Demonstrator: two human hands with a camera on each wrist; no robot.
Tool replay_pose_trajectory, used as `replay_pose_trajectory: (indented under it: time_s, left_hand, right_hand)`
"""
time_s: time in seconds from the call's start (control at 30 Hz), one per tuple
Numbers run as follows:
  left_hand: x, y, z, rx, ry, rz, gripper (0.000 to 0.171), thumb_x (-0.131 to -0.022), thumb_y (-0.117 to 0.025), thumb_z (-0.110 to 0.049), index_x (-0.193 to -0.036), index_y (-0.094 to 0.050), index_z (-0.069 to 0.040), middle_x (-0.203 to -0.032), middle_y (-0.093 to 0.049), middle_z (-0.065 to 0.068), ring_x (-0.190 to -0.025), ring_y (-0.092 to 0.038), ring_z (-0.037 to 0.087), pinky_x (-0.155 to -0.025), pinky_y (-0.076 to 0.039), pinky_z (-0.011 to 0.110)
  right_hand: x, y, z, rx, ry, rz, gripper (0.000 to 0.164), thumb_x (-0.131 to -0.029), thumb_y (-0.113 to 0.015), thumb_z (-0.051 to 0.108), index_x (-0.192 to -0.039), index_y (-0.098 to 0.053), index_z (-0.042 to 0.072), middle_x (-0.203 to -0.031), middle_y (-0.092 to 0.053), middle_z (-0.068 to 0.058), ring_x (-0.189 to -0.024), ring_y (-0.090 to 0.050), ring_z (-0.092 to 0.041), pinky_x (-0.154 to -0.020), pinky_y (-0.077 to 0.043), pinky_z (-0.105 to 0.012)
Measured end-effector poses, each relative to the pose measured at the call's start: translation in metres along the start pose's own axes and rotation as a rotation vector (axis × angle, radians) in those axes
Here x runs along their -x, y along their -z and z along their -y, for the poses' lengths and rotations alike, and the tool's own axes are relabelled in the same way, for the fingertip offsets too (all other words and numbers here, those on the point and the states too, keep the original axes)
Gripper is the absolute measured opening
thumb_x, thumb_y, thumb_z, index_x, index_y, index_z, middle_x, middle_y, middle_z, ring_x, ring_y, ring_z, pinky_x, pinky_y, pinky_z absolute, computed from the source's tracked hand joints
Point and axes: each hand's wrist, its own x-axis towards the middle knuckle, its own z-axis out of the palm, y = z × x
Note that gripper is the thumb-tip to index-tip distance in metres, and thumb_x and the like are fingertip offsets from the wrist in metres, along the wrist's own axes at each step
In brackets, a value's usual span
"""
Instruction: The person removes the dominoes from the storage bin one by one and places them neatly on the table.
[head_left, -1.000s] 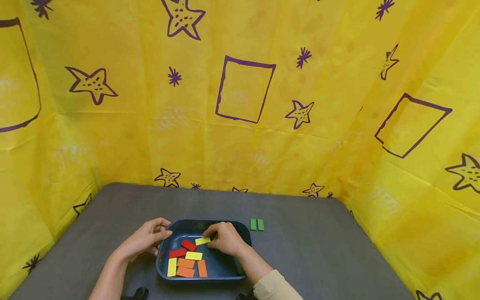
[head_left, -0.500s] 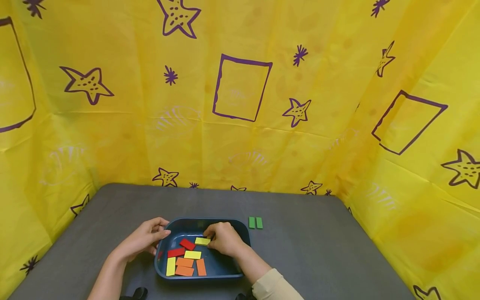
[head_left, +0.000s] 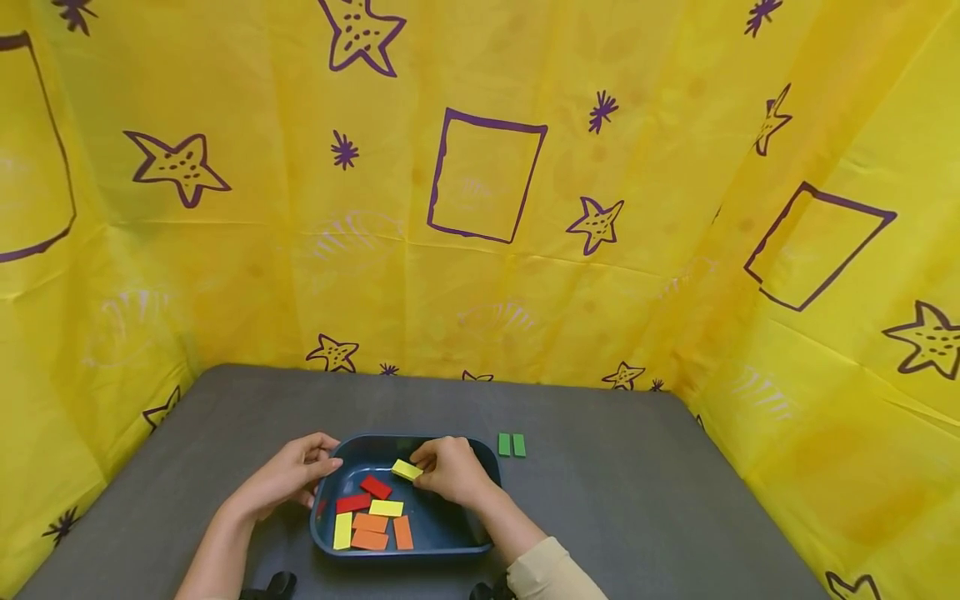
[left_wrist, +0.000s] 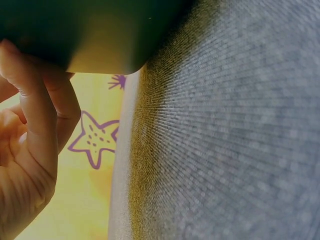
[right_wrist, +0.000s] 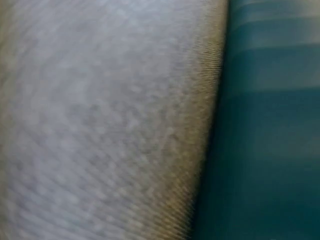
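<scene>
A dark blue plastic tub [head_left: 442, 533] stands on the table in the head view. At its left rim, my left hand [head_left: 288, 475] holds on with thumb at the edge and fingers bent outside the wall; the left wrist view shows these fingers [left_wrist: 37, 105] against the tub's side. Inside the tub, my right hand [head_left: 452, 471] pinches one end of a yellow block [head_left: 406, 470], tilted slightly. Below it lie two red blocks [head_left: 376, 487], two more yellow blocks [head_left: 386, 508] and three orange blocks [head_left: 402, 532]. The right wrist view shows only tabletop and the tub's outer wall [right_wrist: 265, 150].
Two green blocks [head_left: 504, 445] lie side by side on the grey table [head_left: 637, 500], just beyond the tub's back right corner. A yellow patterned curtain [head_left: 480, 292] encloses the table's back and sides. Dark objects [head_left: 279, 586] show at the bottom edge of the head view.
My right hand has raised the yellow block slightly toward the back of the tub and turned it. The left hand stays at the left rim, and the other blocks have not moved.
</scene>
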Motion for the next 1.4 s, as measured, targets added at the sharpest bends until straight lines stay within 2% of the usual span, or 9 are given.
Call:
replay_pose_trajectory:
  time_s: [0.17,0.43,0.63,0.83,1.03,1.4]
  left_hand:
    - [0.0,-0.001,0.0,0.006,0.005,0.005,0.049,-0.099,-0.06,-0.025,-0.13,-0.044,0.009,-0.091,-0.054,0.008,-0.068,-0.055,0.016,-0.055,-0.056,0.028]
    - [0.001,-0.001,0.0,0.007,0.001,0.007,0.049,-0.099,-0.059,-0.024,-0.13,-0.044,0.01,-0.094,-0.055,0.01,-0.068,-0.056,0.017,-0.055,-0.056,0.027]
    - [0.002,0.001,0.0,0.005,-0.036,0.018,0.05,-0.099,-0.059,-0.025,-0.13,-0.044,0.011,-0.095,-0.056,0.012,-0.067,-0.056,0.014,-0.054,-0.056,0.027]
    - [0.001,0.001,-0.001,0.003,-0.031,0.021,0.049,-0.099,-0.059,-0.025,-0.13,-0.044,0.011,-0.095,-0.056,0.011,-0.067,-0.056,0.014,-0.054,-0.056,0.027]
    - [0.0,0.001,-0.001,0.009,-0.034,0.025,0.048,-0.1,-0.058,-0.024,-0.13,-0.044,0.011,-0.094,-0.056,0.012,-0.066,-0.054,0.013,-0.054,-0.056,0.027]
    - [0.0,0.001,0.001,0.008,-0.025,0.016,0.049,-0.099,-0.059,-0.025,-0.13,-0.045,0.01,-0.092,-0.055,0.01,-0.066,-0.054,0.014,-0.054,-0.056,0.028]
  right_hand:
    - [0.002,0.005,0.0,-0.061,0.021,-0.043,0.025,-0.078,-0.08,0.009,-0.102,-0.077,0.006,-0.09,-0.077,-0.005,-0.071,-0.062,0.001,-0.065,-0.052,-0.012]
    - [0.002,0.013,-0.005,-0.149,0.0,-0.134,0.027,-0.078,-0.082,0.013,-0.104,-0.077,0.008,-0.095,-0.077,-0.006,-0.072,-0.063,0.0,-0.067,-0.054,-0.013]
    - [0.005,0.02,-0.008,-0.197,0.007,-0.195,0.024,-0.078,-0.083,0.013,-0.101,-0.078,0.008,-0.094,-0.077,-0.008,-0.073,-0.069,-0.005,-0.066,-0.055,-0.014]
    - [0.008,0.03,-0.013,-0.247,-0.011,-0.224,0.024,-0.078,-0.082,0.012,-0.101,-0.077,0.008,-0.094,-0.077,-0.01,-0.074,-0.072,-0.009,-0.065,-0.056,-0.015]
    - [0.012,0.041,-0.023,-0.27,-0.031,-0.319,0.025,-0.076,-0.084,0.013,-0.099,-0.078,0.008,-0.088,-0.077,-0.01,-0.073,-0.072,-0.012,-0.065,-0.057,-0.018]
    - [0.016,0.047,-0.04,-0.36,-0.186,-0.46,0.024,-0.075,-0.086,0.016,-0.097,-0.079,0.011,-0.088,-0.077,-0.01,-0.073,-0.069,-0.012,-0.064,-0.056,-0.018]
